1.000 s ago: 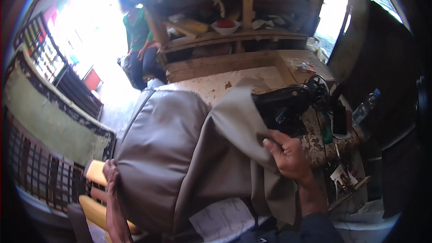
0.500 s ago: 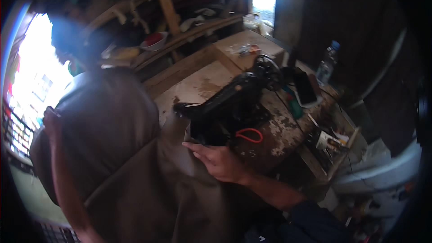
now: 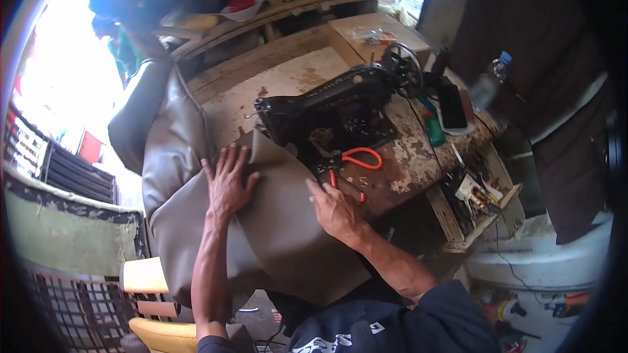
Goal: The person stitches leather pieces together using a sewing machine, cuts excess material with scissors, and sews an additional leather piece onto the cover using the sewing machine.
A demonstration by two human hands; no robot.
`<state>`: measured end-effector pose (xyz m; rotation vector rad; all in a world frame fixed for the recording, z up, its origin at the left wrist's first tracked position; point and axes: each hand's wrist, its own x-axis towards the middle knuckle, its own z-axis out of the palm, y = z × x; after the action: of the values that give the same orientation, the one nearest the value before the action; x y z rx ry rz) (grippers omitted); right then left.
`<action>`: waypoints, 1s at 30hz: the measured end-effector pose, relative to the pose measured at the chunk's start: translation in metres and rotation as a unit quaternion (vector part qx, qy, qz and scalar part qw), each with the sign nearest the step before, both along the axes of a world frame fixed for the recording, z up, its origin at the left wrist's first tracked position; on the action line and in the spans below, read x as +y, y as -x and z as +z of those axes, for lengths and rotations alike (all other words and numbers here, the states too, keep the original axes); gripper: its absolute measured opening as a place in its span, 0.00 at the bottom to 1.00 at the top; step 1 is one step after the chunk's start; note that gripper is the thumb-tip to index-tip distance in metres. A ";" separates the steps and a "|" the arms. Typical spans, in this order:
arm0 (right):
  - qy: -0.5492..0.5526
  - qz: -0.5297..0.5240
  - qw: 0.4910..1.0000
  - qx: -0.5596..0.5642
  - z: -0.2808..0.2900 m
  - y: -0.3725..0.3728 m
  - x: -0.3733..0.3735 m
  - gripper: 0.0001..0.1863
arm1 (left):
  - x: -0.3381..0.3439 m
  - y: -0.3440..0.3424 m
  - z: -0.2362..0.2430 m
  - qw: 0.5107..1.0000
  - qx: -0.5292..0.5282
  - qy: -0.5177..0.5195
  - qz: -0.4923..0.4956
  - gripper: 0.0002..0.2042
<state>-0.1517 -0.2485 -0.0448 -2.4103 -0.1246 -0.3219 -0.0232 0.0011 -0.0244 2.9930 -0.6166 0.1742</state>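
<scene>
A large brown-grey sheet of leatherette (image 3: 281,222) drapes over the near left of the sewing table, its far part bunched into folds. My left hand (image 3: 229,180) lies flat on it, fingers spread. At the sheet's right edge, my right hand (image 3: 337,212) has its fingers bent and closed on the material; its thumb is partly hidden. Just beyond stands a black sewing machine (image 3: 333,101), with the sheet's corner reaching up beside its needle end. Scissors with orange-red handles (image 3: 362,158) lie on the table between the machine and my right hand.
A phone (image 3: 451,108), a green bottle (image 3: 433,129) and a clear water bottle (image 3: 490,78) are at the table's right. An open drawer (image 3: 477,196) of small tools juts out below. Shelves (image 3: 281,10) with a bowl (image 3: 242,8) line the back; a yellow cushion (image 3: 163,333) is lower left.
My left hand has come from the far left, off the raised bulk of the leatherette, onto the sheet near the machine. The sheet has dropped lower. My right hand has shifted slightly right in view.
</scene>
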 end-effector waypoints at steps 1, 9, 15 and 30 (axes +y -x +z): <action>0.003 0.010 1.000 -0.004 -0.003 0.004 -0.001 0.19 | -0.004 0.007 0.000 1.000 -0.001 0.004 -0.023 0.34; 0.035 0.013 0.994 -0.100 -0.004 0.028 0.000 0.22 | 0.033 -0.006 -0.015 0.995 0.102 0.018 0.010 0.44; 0.187 -0.143 0.965 -0.115 -0.025 0.009 -0.061 0.27 | -0.028 0.029 0.000 0.991 0.130 -0.007 0.007 0.38; -0.424 0.516 0.724 -0.171 0.196 0.120 -0.088 0.04 | -0.078 0.264 0.216 0.706 0.276 0.415 -0.503 0.13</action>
<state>-0.2719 -0.3366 0.1512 -1.0682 -1.1593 -0.2024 -0.2872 -0.0769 0.1916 1.4101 -1.4359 -0.3982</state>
